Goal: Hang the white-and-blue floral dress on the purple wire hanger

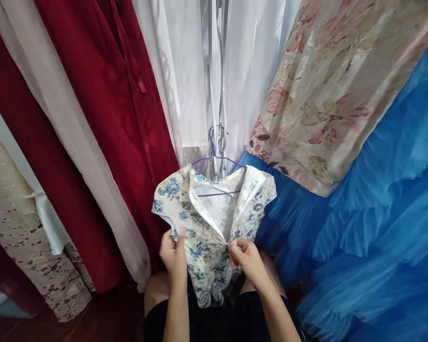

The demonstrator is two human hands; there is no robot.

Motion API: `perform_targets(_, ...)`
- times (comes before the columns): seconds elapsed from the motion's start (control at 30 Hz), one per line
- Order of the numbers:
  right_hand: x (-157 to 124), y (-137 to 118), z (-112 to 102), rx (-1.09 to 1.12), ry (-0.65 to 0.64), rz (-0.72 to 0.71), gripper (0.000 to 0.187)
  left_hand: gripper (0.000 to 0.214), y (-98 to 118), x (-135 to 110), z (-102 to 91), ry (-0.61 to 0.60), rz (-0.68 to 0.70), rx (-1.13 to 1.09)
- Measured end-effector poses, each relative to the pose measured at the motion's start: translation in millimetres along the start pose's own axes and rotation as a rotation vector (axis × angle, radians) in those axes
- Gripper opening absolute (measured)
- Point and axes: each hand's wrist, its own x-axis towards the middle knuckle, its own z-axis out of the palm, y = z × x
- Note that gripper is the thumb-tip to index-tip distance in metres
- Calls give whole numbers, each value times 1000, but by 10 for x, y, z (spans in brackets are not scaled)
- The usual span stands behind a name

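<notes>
A small white dress with blue flower print (210, 223) hangs on a purple wire hanger (214, 159) in front of me, its back open in a V. My left hand (174, 256) grips the dress's left side near the waist, fingers closed on the cloth. My right hand (245, 256) pinches the bottom of the open seam, where a zipper pull seems to be, too small to make out clearly.
Garments hang all round: dark red dresses (103, 118) and a pale sheer one (46, 95) on the left, white fabric with silver ribbons (214, 71) behind, a floral brocade dress (335, 85) and a blue tulle skirt (378, 228) on the right. Dark wooden floor (103, 318) lies below.
</notes>
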Motion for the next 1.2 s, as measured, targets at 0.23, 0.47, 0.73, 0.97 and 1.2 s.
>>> perform_targets(0.23, -58, -33, -43, -32, 40, 36, 34, 18, 60, -331, 200, -387, 204, 102)
perform_targets(0.47, -3, -217, 82, 102, 72, -6, 29, 23, 86, -675, 453, -757, 182, 156)
perform_targets(0.73, 137, -452, 219, 104, -42, 28, 21, 17, 56, -654, 472, -569, 178, 110)
perform_targets(0.97, 570, -821, 223, 99, 115, -121, 20, 22, -145, -727, 315, -756, 317, 487)
perform_targets(1.2, 949, -1709, 293, 333, 112, -309, 18, 15, 111, -653, 297, -1000, 377, 859)
